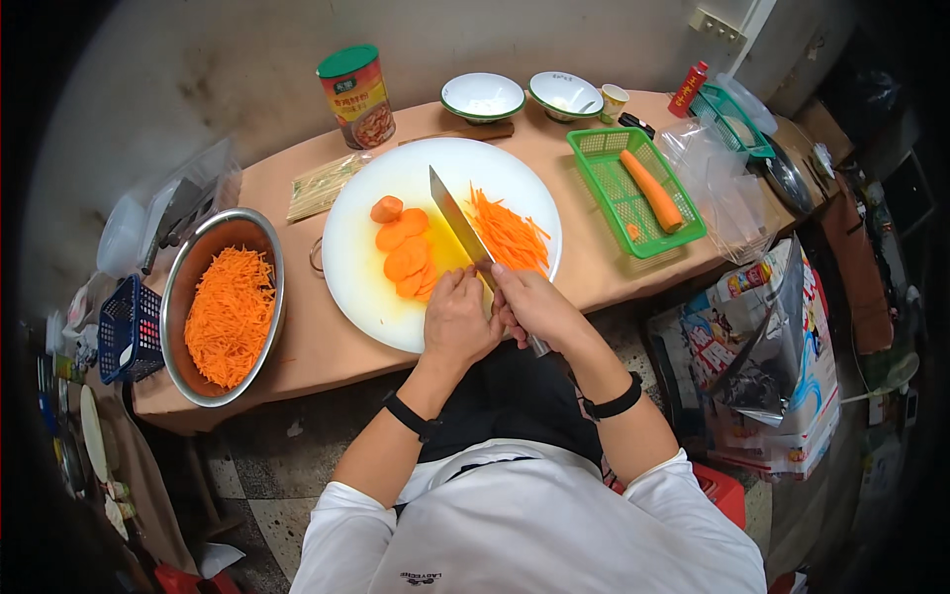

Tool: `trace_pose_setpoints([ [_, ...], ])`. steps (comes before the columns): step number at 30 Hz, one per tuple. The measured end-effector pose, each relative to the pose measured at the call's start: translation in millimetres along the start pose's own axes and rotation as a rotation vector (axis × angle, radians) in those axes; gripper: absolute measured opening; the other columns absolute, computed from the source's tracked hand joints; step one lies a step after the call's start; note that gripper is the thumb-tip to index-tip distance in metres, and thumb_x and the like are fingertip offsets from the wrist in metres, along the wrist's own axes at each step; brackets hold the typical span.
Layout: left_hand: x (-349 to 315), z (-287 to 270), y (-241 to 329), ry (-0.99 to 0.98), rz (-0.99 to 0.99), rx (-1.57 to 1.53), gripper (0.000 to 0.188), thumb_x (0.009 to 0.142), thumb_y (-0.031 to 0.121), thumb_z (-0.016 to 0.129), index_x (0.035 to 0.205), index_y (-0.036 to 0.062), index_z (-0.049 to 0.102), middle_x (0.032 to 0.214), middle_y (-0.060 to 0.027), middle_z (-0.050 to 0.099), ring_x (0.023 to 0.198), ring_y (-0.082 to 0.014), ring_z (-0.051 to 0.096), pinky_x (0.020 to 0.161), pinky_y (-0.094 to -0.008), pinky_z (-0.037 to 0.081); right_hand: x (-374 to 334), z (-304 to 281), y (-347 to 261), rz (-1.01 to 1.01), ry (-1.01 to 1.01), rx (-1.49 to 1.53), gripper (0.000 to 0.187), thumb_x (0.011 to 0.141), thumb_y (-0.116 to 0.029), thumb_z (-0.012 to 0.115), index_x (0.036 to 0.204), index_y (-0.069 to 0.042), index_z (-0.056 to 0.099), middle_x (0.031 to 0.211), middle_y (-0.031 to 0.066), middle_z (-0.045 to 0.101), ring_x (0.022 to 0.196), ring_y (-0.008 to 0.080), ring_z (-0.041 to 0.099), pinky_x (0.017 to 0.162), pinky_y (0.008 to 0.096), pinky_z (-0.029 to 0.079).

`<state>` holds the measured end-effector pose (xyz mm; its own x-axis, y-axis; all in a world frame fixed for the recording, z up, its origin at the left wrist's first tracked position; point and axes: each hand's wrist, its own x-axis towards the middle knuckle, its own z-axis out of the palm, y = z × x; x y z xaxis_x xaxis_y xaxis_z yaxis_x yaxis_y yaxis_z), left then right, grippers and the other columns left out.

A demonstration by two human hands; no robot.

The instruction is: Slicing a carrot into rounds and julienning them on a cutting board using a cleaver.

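Observation:
My right hand (534, 305) is closed round the handle of a kitchen knife (455, 213), whose long blade points away from me over the round white cutting board (346, 267). Beside the blade, at the board's near edge, my left hand (461, 315) has its fingers curled in; anything under them is hidden. Left of the blade lie overlapping carrot slices (408, 259) with a carrot end piece (386, 209) just beyond them. Carrot shreds (507, 233) are heaped on the blade's right. Orange-yellow juice stains the board between.
A steel bowl (275, 327) of shredded carrot stands left, next to a blue basket (129, 327). On the right, a green basket (643, 243) holds a peeled carrot (653, 193). Behind the board are a tall can (356, 99), wooden skewers (322, 186) and two white bowls (482, 94).

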<state>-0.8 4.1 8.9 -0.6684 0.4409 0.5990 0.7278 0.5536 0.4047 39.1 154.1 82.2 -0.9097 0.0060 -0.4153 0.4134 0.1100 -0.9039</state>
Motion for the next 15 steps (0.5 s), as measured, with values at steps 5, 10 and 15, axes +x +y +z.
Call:
trace_pose_setpoints([
  [5,0.1,-0.5,0.1,0.003,0.023,0.021,0.055,0.078,0.025,0.081,0.111,-0.0167,0.067,0.111,-0.0328,0.072,0.108,-0.0451,0.066,0.100,-0.0467,0.053,1.1,2.5,3.3,0.001,0.021,0.018,0.062,0.115,-0.045,0.037,0.078,0.000,0.060,0.057,0.0065,0.053,0.040,0.0166,0.050,0.038,0.0335,0.045],
  [10,-1.0,0.0,-0.6,0.002,0.017,0.051,0.050,0.083,0.024,0.076,0.119,-0.0109,0.069,0.118,-0.0280,0.073,0.110,-0.0423,0.067,0.101,-0.0448,0.054,1.0,3.2,-3.0,0.008,0.011,-0.040,0.065,0.115,-0.045,0.036,0.076,0.001,0.060,0.053,0.0093,0.054,0.038,0.0198,0.051,0.039,0.0347,0.045],
  [15,0.6,-5.8,1.7,-0.022,0.032,0.049,0.049,0.083,0.020,0.075,0.119,-0.0127,0.068,0.116,-0.0285,0.072,0.109,-0.0425,0.067,0.100,-0.0454,0.054,13.9,3.5,-4.4,-0.012,-0.003,-0.085,0.062,0.115,-0.046,0.037,0.081,0.001,0.058,0.057,0.0083,0.054,0.041,0.0194,0.053,0.040,0.0351,0.046],
])
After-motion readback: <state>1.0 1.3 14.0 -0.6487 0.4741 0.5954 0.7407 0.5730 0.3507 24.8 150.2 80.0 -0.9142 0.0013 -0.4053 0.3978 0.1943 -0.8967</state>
